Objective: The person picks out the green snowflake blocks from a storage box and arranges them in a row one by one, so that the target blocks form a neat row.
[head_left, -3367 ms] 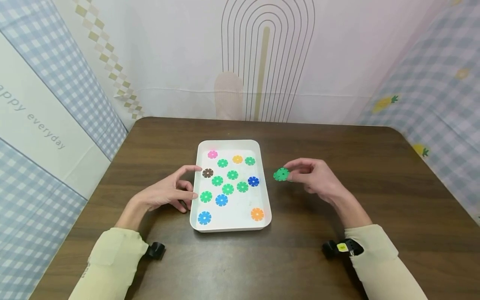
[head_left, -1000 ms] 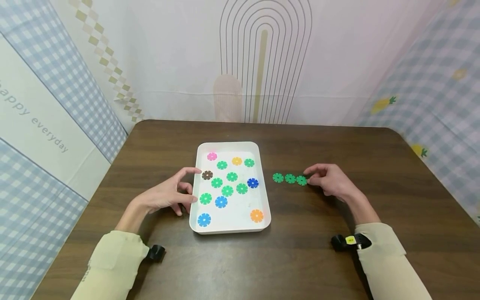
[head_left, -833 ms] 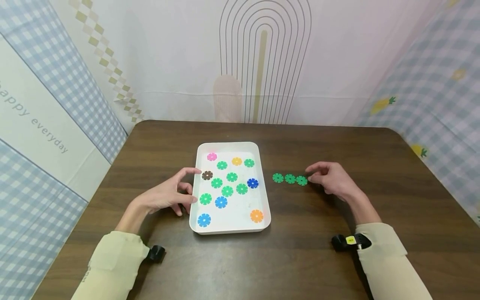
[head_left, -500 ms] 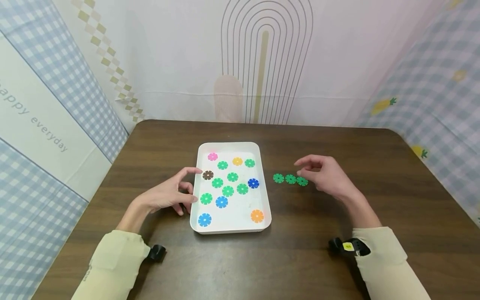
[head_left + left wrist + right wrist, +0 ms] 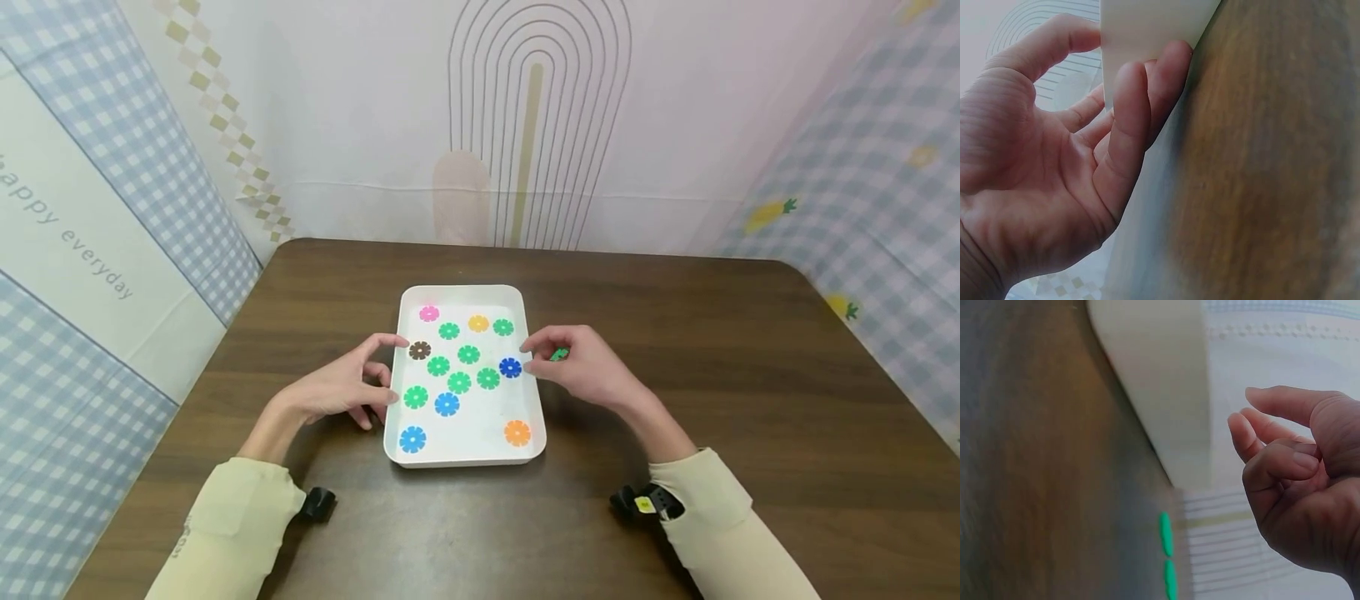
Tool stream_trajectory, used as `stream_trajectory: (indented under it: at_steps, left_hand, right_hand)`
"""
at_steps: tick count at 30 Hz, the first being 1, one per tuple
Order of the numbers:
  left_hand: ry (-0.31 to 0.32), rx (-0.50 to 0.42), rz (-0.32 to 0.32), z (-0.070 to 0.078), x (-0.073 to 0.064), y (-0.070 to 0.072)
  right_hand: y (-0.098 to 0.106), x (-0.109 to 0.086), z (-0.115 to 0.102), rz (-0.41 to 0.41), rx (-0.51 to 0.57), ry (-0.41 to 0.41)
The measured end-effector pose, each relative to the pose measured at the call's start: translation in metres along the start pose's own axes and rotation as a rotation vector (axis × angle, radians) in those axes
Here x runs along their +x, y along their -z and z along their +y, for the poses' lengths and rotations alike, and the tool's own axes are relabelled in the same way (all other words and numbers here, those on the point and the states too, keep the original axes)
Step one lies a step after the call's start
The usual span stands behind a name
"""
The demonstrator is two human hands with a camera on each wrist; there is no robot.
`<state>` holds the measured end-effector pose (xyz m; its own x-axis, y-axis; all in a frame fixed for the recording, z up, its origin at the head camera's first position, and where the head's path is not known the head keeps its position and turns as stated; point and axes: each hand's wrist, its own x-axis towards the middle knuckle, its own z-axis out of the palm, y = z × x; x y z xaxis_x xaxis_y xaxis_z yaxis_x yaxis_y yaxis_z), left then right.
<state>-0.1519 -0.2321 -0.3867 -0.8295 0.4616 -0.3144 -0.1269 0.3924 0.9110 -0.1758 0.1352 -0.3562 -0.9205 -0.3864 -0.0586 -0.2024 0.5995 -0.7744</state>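
A white tray point(image 5: 472, 442) holds several notched, flower-shaped plastic discs, among them green, blue, pink, brown and yellow ones. My left hand point(image 5: 333, 385) holds the tray's left side, its thumb and index tips at the rim. In the left wrist view, other fingers point(image 5: 1129, 119) lie curled by the tray's outer wall. Over the tray's right rim hovers my right hand point(image 5: 585, 367), thumb and index apart with nothing between them. Its tips are nearest the dark blue disc point(image 5: 510, 367). A green disc point(image 5: 559, 354) on the table shows partly through the fingers.
Two green discs point(image 5: 1166, 534) appear edge-on upon the table in the right wrist view. An orange disc point(image 5: 517, 433) lies in the tray's near right corner. The brown wooden table point(image 5: 465, 533) ends at a printed cloth backdrop point(image 5: 360, 125).
My right hand first held green discs, then laid three in a row right of the tray. It let go and moved left to the tray's rim. My left hand stayed put.
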Motion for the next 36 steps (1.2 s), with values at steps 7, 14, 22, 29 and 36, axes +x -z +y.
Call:
stream_trajectory:
  at_steps: [7, 14, 22, 29, 36]
  left_hand:
    - [-0.002, 0.005, -0.005, 0.001, 0.003, -0.002]
    - [0.006, -0.005, -0.005, 0.001, 0.004, -0.002]
    - [0.001, -0.018, -0.011, 0.000, 0.003, -0.003]
    - [0.005, -0.034, -0.018, -0.002, 0.003, -0.001]
    - [0.006, -0.038, -0.029, -0.004, 0.003, 0.000]
  right_hand:
    - [-0.017, 0.009, 0.003, -0.021, -0.009, -0.002]
    - [-0.026, 0.015, 0.009, -0.063, -0.072, 0.020]
    - [-0.033, 0.022, 0.004, -0.133, -0.208, 0.046]
    - [-0.036, 0.024, -0.001, -0.125, -0.232, 0.012]
    - [-0.039, 0.027, -0.002, -0.119, -0.249, -0.017]
